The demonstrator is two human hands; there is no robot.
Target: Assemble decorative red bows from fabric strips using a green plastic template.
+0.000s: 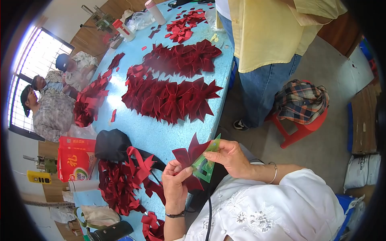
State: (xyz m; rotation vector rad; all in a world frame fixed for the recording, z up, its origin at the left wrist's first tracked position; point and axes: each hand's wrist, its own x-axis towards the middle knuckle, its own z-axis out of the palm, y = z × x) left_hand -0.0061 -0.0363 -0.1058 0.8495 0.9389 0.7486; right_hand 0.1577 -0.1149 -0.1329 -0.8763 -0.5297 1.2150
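In front of my white top, my left hand (pixel 175 185) pinches a dark red fabric bow (pixel 194 150) with pointed tails. A green see-through set square (pixel 206 172) lies against the bow's right side, and my right hand (pixel 230 159) grips it between thumb and fingers. The bow and the set square touch, partly overlapping. Close to my left hand, a heap of loose dark red bows (pixel 116 188) rests on the blue table (pixel 140 138). Farther off on the table lie two thick rows of stacked bows, the nearer row (pixel 171 98) and the farther row (pixel 183 58).
A black bag (pixel 112 144) and a red printed bag (pixel 76 158) stand at the table's left. A dark cylinder (pixel 112 231) lies near the lower edge. At right, a person in a yellow shirt (pixel 265 36) stands beside a red stool (pixel 299 132). Several people sit across the table.
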